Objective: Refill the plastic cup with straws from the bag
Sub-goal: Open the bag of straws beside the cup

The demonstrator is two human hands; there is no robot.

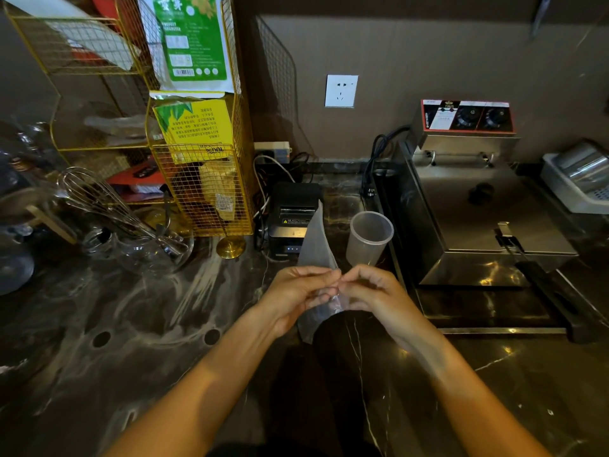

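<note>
A long, translucent plastic bag [314, 245] stands up between my hands over the dark marble counter [164, 318]; its contents cannot be made out. My left hand [296, 293] and my right hand [369, 291] both pinch the bag near its middle, fingertips meeting. Just behind my right hand an empty clear plastic cup [369, 237] stands upright on the counter. No straws show in the cup.
A black receipt printer [293, 219] sits behind the bag. A steel fryer [471, 206] fills the right side. At left stand a yellow wire rack [211, 166] with packets, a whisk [105, 202] and glassware [145, 249]. A wall socket [341, 90] is above.
</note>
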